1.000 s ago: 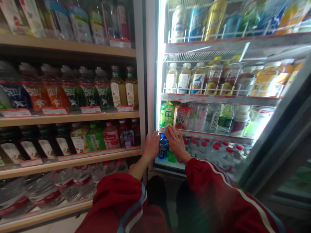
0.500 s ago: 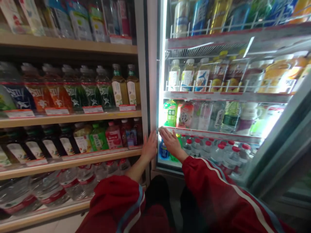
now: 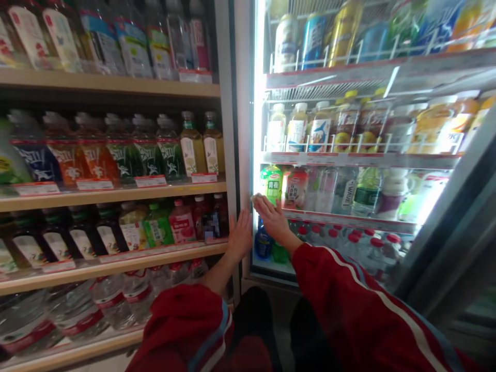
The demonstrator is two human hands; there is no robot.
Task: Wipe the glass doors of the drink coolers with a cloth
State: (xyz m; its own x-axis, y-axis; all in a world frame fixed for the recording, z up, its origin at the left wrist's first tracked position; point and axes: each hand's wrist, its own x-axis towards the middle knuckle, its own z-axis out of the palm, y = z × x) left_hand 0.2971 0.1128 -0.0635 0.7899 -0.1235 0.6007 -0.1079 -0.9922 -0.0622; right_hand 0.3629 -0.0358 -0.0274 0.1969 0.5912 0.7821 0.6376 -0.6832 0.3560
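My left hand (image 3: 241, 235) lies flat with fingers stretched upward against the pale frame (image 3: 241, 155) at the left side of a lit drinks fridge. Across the fridge opening's left edge reaches my right hand (image 3: 273, 219), its fingers extended and close together, tips at the inner edge of the frame. Whether anything thin is under those fingertips, I cannot tell. Just behind the right hand stands a green-labelled bottle (image 3: 272, 181) on a fridge shelf. Below it are a dark blue bottle (image 3: 263, 245) and a green bottle, partly covered by the hand.
Wooden shelves (image 3: 116, 195) with rows of bottles stand at the left. Inside the fridge, wire-fronted shelves (image 3: 360, 159) hold more bottles and cans. A dark fridge door edge (image 3: 445, 222) slants along the right. Large water bottles (image 3: 112, 302) fill the low left shelf.
The view has tilted up a little, so the shelves sit lower in the picture. Both hands have risen slightly along the fridge frame, the right one more.
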